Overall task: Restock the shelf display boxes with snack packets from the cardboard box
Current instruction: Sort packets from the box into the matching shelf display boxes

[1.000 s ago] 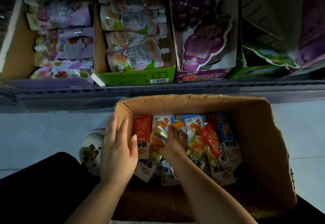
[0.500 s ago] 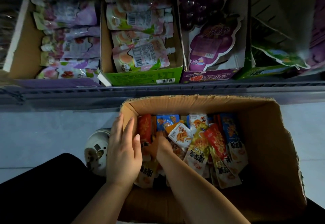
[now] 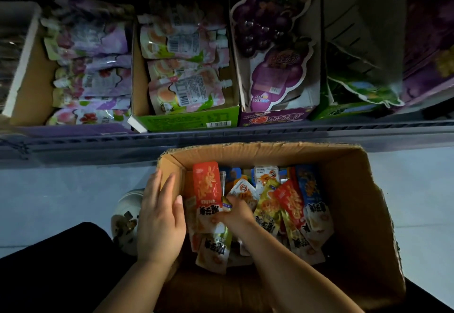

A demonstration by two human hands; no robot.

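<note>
The person is bending over an open cardboard box that is sitting on the pale floor, just in front of the shelf. The left hand is lying flat against the box's left wall, its fingers straight and together, holding nothing. The right hand is reaching down inside the box among the snack packets, its fingers curled. It seems to be pinching the lower end of a red packet, which is standing upright against the left inner wall, though the light is dim and the fingertips are hidden by the wrappers. Yellow, blue and orange packets are lying loosely heaped across the box floor to the right of that hand.

On the shelf, a green display box is holding peach-printed pouches. A brown display box to its left is holding purple pouches. To its right, a purple display box is showing a grape-shaped card. A white round object is resting on the floor beside the cardboard box, partly under the left hand.
</note>
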